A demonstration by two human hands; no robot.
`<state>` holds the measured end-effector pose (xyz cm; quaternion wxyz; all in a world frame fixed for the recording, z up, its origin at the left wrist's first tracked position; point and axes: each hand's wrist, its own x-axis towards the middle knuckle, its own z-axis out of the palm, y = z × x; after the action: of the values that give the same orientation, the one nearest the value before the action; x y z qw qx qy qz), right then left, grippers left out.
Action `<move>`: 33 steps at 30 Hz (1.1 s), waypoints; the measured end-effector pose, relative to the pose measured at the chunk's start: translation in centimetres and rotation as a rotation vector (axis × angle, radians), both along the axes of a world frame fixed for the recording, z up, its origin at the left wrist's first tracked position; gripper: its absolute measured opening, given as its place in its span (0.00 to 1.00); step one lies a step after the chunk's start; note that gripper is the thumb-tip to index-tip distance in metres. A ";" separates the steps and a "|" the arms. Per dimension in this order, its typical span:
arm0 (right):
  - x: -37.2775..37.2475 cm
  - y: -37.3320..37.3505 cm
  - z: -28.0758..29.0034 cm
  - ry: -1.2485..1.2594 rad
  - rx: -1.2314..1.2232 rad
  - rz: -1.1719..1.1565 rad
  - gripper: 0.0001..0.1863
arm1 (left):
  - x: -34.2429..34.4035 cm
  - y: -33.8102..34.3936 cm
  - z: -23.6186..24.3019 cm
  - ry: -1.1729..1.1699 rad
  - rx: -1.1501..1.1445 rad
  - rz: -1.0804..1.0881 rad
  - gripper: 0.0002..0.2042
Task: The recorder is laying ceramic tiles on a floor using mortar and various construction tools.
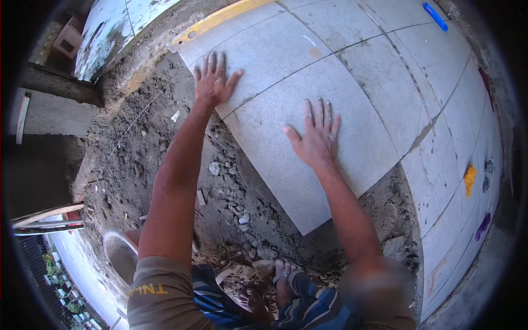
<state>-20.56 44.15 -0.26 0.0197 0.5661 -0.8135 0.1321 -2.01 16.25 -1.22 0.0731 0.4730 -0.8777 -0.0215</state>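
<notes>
— Since both palms lie flat, what are they resting on?

— One large square grey stone-look floor tile (pixel 308 148). It sits on a bed of dark, lumpy mortar and rubble (pixel 165 148) and is turned slightly askew to the tiles already down. The left hand (pixel 213 80) is spread, fingers fanned, on the tile's far left corner; the right hand (pixel 314 137) is spread the same way near the tile's middle. Neither grips anything: open palms, pressing or steadying from above.

— Why so far apart?

— My guess is that weight on two separated spots holds the slab level rather than tipping one edge into the soft bed.

— And around them?

— Beyond the fingertips and off to the right hand's side runs the laid floor of matching pale grey tiles (pixel 440 132) with thin joints. A long yellow spirit level (pixel 217 21) lies past the left hand's fingertips, along the tiling's far edge. A small blue tool (pixel 435 16) lies well beyond the right hand. A taut string line (pixel 132 126) crosses the dirt left of the left forearm, probably marking the row.

— Nearer the body?

— Loose stones, bare feet in sandals (pixel 280 272), and a round grey mortar pan (pixel 118 256) by the left elbow.
</notes>
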 end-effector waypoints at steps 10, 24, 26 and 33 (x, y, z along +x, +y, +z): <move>1.3 0.0 0.2 -0.069 0.026 -0.003 0.50 | 0.7 0.7 -0.5 0.008 -0.023 -0.004 0.49; 0.1 0.5 0.9 -0.214 -0.073 -0.046 0.48 | -1.1 5.1 -1.3 0.053 -0.050 -0.109 0.44; -1.4 1.9 -1.0 -0.134 -0.051 -0.068 0.46 | -4.7 11.9 -1.6 0.014 0.057 -0.212 0.44; -2.5 4.3 7.7 -0.102 -0.309 -0.263 0.46 | -1.8 13.0 -0.3 -0.046 -0.011 -0.153 0.49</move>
<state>-23.08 48.50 7.47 0.0824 0.4379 -0.8503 0.2801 -3.81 29.30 -1.55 0.0538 0.4044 -0.9129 -0.0116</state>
